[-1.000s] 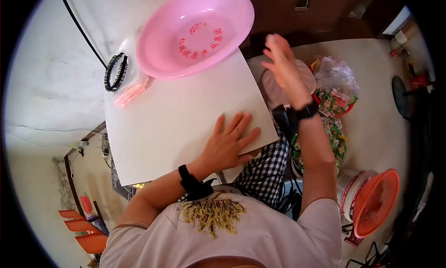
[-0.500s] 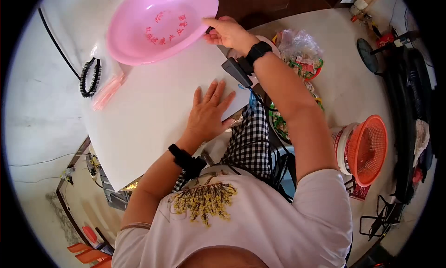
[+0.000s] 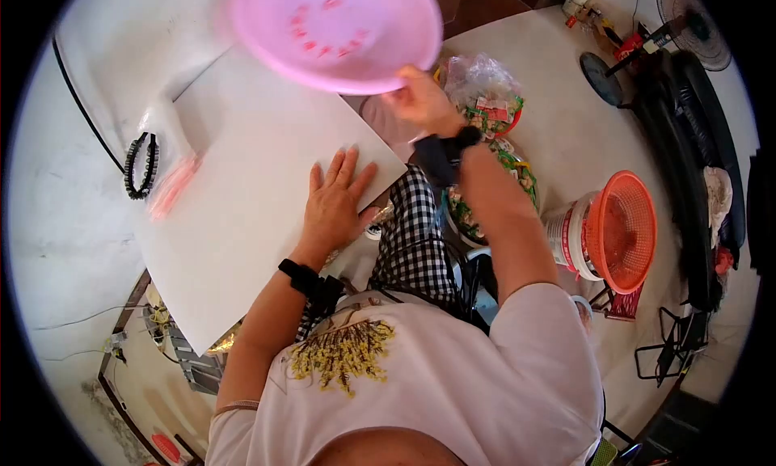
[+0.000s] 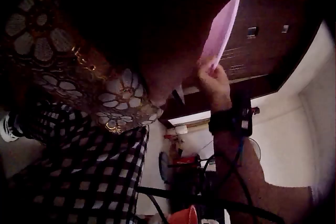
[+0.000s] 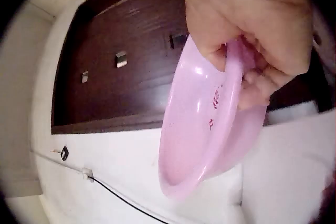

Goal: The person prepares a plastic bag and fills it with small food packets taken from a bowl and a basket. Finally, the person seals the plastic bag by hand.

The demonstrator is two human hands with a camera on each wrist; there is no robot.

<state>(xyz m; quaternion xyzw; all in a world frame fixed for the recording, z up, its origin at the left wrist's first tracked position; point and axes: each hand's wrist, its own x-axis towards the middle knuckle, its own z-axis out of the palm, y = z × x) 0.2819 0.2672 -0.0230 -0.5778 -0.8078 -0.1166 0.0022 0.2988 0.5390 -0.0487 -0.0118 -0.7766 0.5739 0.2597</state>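
By its rim, my right hand (image 3: 422, 102) grips a pink plastic basin (image 3: 347, 37) with red lettering on its inside bottom. In the right wrist view the thumb of that hand lies on the inner side of the basin (image 5: 194, 124) and the fingers curl round the outside. The basin is tilted and overlaps the far end of the white tabletop (image 3: 234, 159). My left hand (image 3: 331, 203) lies flat on the tabletop near its right edge, fingers spread. In the left wrist view, the left hand is mostly dark, with the right hand (image 4: 215, 82) at the basin's rim beyond.
A black beaded band (image 3: 141, 167) and a clear bag with pink strips (image 3: 174, 187) lie at the tabletop's left. On the floor to the right stand filled bags (image 3: 485, 94), an orange basket (image 3: 626, 231) on buckets, and a fan (image 3: 691, 29).
My right hand has reached the basin's rim, taken hold of it and lifted the basin off the tabletop, moving it rightward. The left hand stays flat on the tabletop. The head view has shifted.
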